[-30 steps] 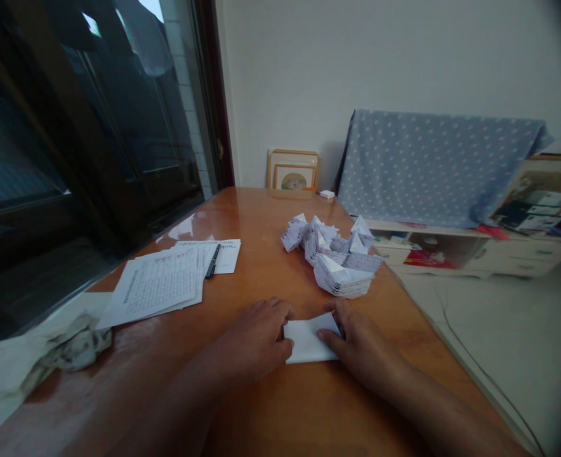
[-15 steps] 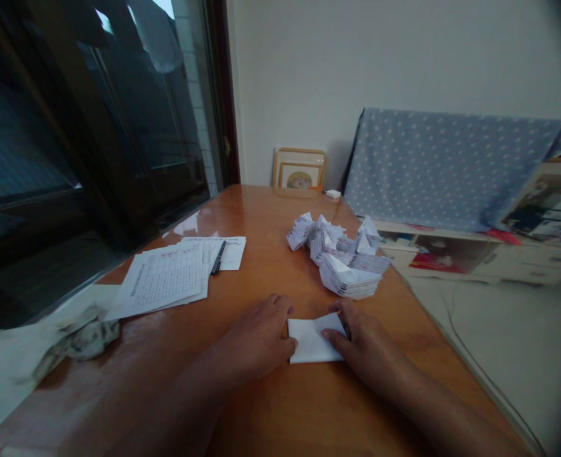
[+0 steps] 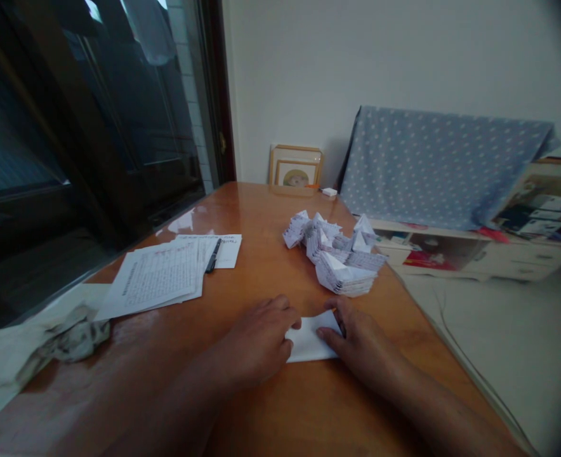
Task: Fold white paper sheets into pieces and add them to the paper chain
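Head view: has moved left hand (image 3: 261, 343) farther over left end of folded paper (image 3: 306, 341), on tabletop (image 3: 280, 409) before stacked paper shapes (image 3: 344, 276). Keeps right hand (image 3: 359, 336) pinching right end, seemingly steadying both ends. Cannot tell left grip as open or closed.

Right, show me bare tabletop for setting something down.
Bare wood runs between the printed sheets and the folded-paper cluster, then toward the framed picture. Crowded: the left, with sheets and a crumpled bundle; the near middle, where the left hand and right hand touch the white paper.
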A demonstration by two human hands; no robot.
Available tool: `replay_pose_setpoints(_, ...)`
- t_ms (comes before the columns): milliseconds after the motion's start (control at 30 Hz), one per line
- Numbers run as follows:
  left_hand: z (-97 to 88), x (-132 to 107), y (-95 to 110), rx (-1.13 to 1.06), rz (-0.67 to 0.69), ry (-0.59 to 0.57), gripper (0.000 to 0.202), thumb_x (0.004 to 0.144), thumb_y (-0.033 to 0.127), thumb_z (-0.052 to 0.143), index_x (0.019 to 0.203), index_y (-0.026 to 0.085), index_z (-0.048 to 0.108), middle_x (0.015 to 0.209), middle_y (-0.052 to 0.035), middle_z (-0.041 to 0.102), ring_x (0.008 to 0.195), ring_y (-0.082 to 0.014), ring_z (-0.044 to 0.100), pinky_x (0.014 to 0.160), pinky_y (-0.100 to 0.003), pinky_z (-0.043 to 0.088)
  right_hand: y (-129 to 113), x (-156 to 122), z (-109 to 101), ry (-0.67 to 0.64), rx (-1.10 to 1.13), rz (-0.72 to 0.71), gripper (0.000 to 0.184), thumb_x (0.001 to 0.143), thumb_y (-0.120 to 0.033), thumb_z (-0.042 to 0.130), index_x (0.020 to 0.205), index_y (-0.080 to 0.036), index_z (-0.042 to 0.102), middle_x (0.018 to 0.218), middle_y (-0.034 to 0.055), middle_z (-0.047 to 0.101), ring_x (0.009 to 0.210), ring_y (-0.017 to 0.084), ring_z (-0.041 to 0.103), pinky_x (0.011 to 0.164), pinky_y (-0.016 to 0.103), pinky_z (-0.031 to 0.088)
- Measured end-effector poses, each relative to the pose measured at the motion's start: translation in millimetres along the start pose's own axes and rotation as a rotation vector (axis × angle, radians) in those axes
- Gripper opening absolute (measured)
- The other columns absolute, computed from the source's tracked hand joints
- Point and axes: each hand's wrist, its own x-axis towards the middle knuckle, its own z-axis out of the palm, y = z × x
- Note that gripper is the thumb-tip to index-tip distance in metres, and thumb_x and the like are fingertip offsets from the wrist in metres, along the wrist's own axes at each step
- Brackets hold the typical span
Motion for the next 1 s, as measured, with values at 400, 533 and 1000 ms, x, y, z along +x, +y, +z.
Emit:
replay_pose_setpoints(400, -2.6, 1.0, 0.5, 0.081, -0.036, -0.014, 0.030, 0.078, 0.017, 0.053, 0.105, 0.026, 0.062, 0.112, -0.0034, 0.058, 0.108, -0.0245, 0.052, 0.092, -0.038, 0.040, -3.8, -6.7, -18.9, 0.151, -0.042, -0.227, 0.017, 0.091, -0.024, 0.054, 0.104, -0.020, 0.063, 0.090, 0.0040, 0.058, 0.076, 0.016, 0.057, 0.067, 0.029, 0.042)
replay_pose_setpoints(533, -1.2, 1.7, 0.2, 0.111, -0.042, -0.008, 0.031, 0.077, 0.018, 0.053, 0.105, 0.027, 0.063, 0.111, -0.0024, 0.059, 0.107, -0.0247, 0.052, 0.091, -0.039, 0.040, -12.0, -11.8, -20.2, 0.051, -0.002, -0.325, 0.013, 0.091, -0.019, 0.053, 0.096, -0.021, 0.065, 0.089, 0.0027, 0.058, 0.079, 0.016, 0.058, 0.069, 0.028, 0.043)
replay_pose_setpoints(1000, -1.9, -0.9, 4.8, 0.176, -0.042, -0.007, 0.028, 0.083, 0.022, 0.050, 0.107, 0.028, 0.064, 0.111, -0.0029, 0.061, 0.104, -0.0248, 0.055, 0.089, -0.041, 0.039, -0.3, -6.8, -23.7, -0.173, -0.191, -0.252, 0.018, 0.094, -0.025, 0.054, 0.101, -0.022, 0.071, 0.095, 0.0054, 0.060, 0.086, 0.018, 0.056, 0.076, 0.030, 0.043)
